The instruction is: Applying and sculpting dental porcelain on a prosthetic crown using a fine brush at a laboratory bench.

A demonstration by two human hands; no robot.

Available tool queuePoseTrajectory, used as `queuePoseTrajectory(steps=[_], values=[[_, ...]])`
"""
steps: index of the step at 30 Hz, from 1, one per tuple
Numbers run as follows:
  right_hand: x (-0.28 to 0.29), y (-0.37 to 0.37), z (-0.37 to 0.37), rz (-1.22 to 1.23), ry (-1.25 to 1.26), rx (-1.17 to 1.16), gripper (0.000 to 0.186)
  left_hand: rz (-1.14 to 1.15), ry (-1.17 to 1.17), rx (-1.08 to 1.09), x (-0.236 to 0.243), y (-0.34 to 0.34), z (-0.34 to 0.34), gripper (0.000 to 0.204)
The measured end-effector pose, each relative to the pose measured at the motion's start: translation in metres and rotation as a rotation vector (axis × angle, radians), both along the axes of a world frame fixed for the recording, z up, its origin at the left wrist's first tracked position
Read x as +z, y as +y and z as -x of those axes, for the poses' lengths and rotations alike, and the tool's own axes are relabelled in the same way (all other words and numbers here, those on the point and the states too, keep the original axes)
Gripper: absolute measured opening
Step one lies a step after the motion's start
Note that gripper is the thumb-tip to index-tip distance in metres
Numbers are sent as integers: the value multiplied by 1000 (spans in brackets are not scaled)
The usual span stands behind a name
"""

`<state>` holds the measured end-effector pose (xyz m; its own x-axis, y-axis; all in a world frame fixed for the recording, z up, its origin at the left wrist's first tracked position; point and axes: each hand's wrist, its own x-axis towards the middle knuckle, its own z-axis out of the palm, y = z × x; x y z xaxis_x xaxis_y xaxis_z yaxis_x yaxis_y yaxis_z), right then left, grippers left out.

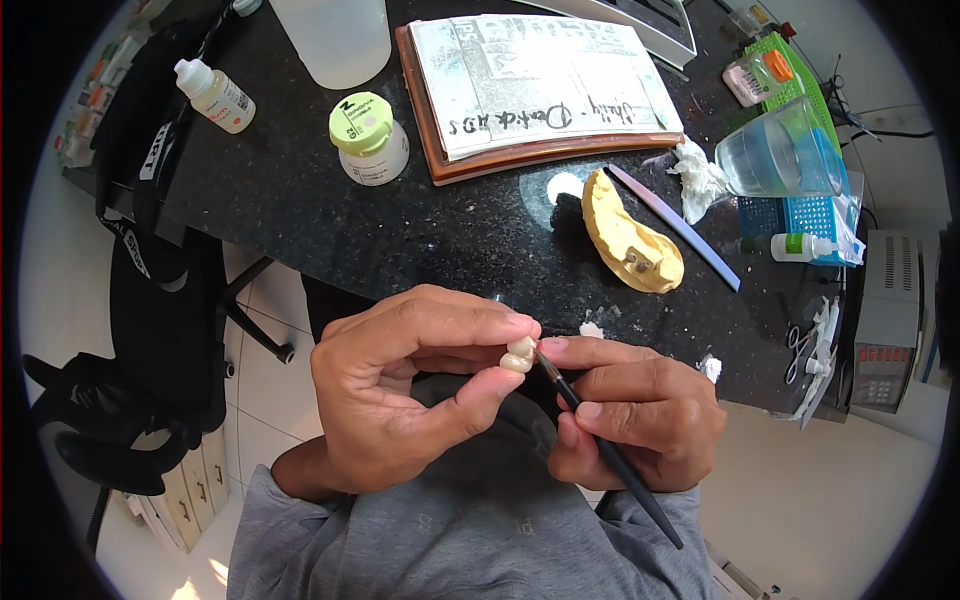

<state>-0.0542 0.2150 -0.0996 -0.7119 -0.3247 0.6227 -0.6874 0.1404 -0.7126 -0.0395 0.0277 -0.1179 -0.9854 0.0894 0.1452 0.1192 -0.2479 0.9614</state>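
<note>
Between the thumb and fingertips of my left hand (405,375) is a small cream-coloured dental crown piece (518,355), shaped like joined teeth. My right hand (640,410) grips a thin black-handled brush (620,470), its tip touching or very close to the crown's right side. Both hands are raised in front of my grey shirt, near the table's front edge. Beyond them a yellow plaster dental model (620,232) lies on the table, with grey metallic stumps at its near end. A lilac-blue nail file (680,228) rests just right of the model.
On the dark speckled table (480,230) stand a green-lidded jar (370,140), a dropper bottle (218,97) and a paper-covered brown board (540,90). To the right are crumpled tissue (697,180), a glass of water (780,155) and scissors (795,352). A black chair (165,330) is at left.
</note>
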Motion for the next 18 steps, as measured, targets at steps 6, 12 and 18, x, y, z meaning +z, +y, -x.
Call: queuePoseTrajectory(steps=[6, 12, 18], values=[[-1, 2, 0, 13, -6, 14, 23, -2, 6, -1, 0, 1, 1, 25], [-2, 2, -1, 17, -4, 30, 24, 3, 9, -1, 0, 0, 1, 25], [0, 4, 1, -10, -13, 54, 25, 10, 9, 3, 0, 0, 1, 25]])
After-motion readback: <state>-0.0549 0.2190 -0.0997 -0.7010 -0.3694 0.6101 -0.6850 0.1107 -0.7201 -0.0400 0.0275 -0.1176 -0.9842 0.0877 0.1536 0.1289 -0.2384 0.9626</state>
